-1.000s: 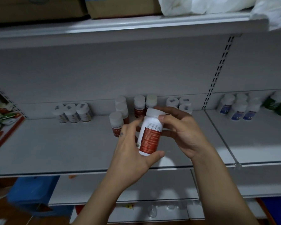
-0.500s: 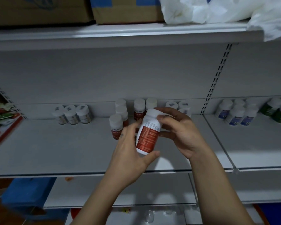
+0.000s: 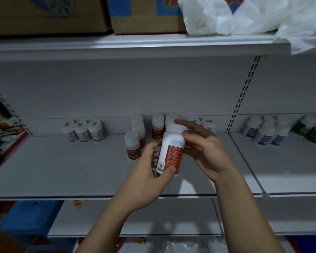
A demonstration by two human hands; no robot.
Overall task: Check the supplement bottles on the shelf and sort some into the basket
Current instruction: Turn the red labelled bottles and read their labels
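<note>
A white bottle with a red label (image 3: 172,150) is held upright over the grey shelf (image 3: 62,172), label side towards me. My left hand (image 3: 150,174) grips its lower part, thumb across the bottom of the label. My right hand (image 3: 204,148) holds the white cap end with thumb and fingers. Behind it on the shelf stand several more red-label bottles (image 3: 132,147). No basket is in view.
Three pale-label bottles (image 3: 83,131) stand at the back left, blue-label bottles (image 3: 264,133) and green bottles (image 3: 312,129) on the right section. Cardboard boxes (image 3: 146,13) and white plastic bags (image 3: 244,15) sit on the upper shelf. A red box of packets (image 3: 5,132) is far left.
The bottle has been turned in my hands, so a small square code patch near its base now faces me. Both hands stay on it; the view has tilted slightly upward.
</note>
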